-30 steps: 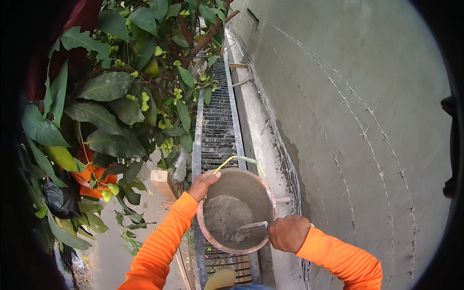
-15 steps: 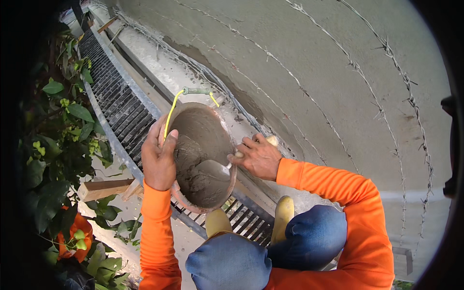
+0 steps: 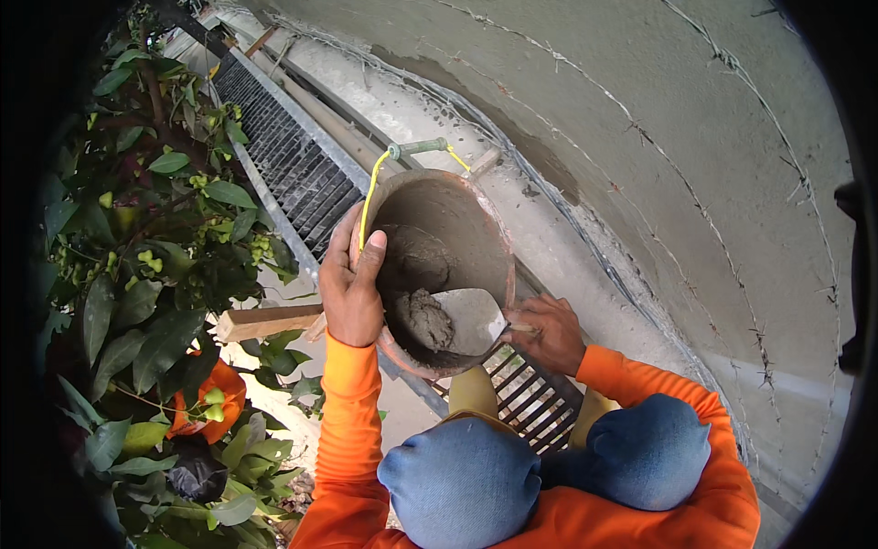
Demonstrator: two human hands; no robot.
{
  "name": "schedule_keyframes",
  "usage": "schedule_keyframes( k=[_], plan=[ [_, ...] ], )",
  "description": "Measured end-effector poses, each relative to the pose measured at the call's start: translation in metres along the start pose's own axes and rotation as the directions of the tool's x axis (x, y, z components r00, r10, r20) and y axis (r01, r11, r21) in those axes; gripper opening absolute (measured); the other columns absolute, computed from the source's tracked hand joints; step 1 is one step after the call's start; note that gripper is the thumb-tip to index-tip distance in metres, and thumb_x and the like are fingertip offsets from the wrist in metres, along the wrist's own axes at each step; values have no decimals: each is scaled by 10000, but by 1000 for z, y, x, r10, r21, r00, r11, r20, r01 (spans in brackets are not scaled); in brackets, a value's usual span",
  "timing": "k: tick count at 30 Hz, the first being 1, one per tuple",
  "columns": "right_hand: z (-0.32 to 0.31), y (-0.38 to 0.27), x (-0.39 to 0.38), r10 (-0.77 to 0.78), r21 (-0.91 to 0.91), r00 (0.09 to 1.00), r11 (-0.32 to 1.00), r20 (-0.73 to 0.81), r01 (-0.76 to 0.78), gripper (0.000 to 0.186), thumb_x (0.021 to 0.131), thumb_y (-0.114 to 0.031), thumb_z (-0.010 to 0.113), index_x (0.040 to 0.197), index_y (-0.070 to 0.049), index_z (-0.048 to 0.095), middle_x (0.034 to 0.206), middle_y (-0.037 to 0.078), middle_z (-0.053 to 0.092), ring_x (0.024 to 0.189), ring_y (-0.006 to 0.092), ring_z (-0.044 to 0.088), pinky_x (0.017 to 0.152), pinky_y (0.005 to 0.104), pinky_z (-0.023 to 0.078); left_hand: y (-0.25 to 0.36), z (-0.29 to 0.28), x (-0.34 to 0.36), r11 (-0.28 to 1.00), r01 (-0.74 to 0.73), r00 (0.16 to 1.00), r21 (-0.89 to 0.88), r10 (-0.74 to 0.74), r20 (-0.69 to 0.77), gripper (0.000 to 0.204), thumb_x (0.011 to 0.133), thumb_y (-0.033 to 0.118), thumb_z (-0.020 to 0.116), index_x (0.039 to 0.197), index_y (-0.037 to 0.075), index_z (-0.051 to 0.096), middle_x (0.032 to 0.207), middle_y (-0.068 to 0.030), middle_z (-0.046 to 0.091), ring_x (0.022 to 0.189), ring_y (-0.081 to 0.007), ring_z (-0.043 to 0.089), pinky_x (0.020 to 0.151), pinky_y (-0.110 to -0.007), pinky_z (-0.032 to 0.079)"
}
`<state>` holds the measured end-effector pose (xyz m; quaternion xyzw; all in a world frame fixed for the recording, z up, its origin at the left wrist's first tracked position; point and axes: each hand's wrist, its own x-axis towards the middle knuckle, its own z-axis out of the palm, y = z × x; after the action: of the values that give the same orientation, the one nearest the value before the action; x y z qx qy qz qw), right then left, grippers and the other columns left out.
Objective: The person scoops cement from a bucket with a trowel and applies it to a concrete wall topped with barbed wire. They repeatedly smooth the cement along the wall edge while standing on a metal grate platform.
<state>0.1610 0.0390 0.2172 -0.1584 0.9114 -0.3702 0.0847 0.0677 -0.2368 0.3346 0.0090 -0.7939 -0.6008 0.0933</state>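
1. The bucket (image 3: 439,265) is reddish brown, smeared grey inside, with a yellow wire handle (image 3: 369,203).
2. The trowel (image 3: 471,320) blade is pale grey, carrying dark grey mortar (image 3: 423,320).
3. Sleeves (image 3: 352,421) are bright orange; trousers (image 3: 462,480) are blue.
4. The wall (image 3: 686,119) is plain grey.
5. The grate (image 3: 293,174) has dark parallel bars.
6. Leaves (image 3: 137,302) are green, with an orange flower (image 3: 215,398).

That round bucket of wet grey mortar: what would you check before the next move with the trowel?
1. Left hand grip on the round mortar-smeared bucket rim: ok.
2. Right hand on the trowel handle: ok, though the handle is mostly hidden.
3. Flat metal trowel blade loaded with wet grey mortar: ok.
4. Bucket tilted toward the person, mortar staying inside: ok.
5. Yellow wire bail handle clear of the trowel: ok.
6. Footing on the metal drain grate: cannot tell.
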Motion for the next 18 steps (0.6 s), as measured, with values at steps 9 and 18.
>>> schedule_keyframes(
  k=[9, 18],
  plan=[
    [1, -24, 21, -69, 112, 995, 991, -72, 76, 412, 872, -404, 713, 1259, -264, 702, 961, 24, 605, 1065, 246, 567, 850, 455, 432, -104, -143, 17, 996, 88, 996, 0, -88, 32, 555, 1090, 366, 430, 1465, -38, 491, 1445, -151, 546, 1314, -238, 524, 1128, -369, 379],
    [4, -14, 6, -64, 262, 987, 960, -144, 101, 381, 867, -398, 739, 1193, -201, 728, 987, 49, 600, 1073, 266, 568, 832, 474, 452, -144, -183, 17, 872, 413, 842, -263, -476, -255, 558, 1077, 351, 482, 1480, -33, 433, 1357, -201, 593, 1218, -295, 599, 1038, -386, 477]
  ],
)
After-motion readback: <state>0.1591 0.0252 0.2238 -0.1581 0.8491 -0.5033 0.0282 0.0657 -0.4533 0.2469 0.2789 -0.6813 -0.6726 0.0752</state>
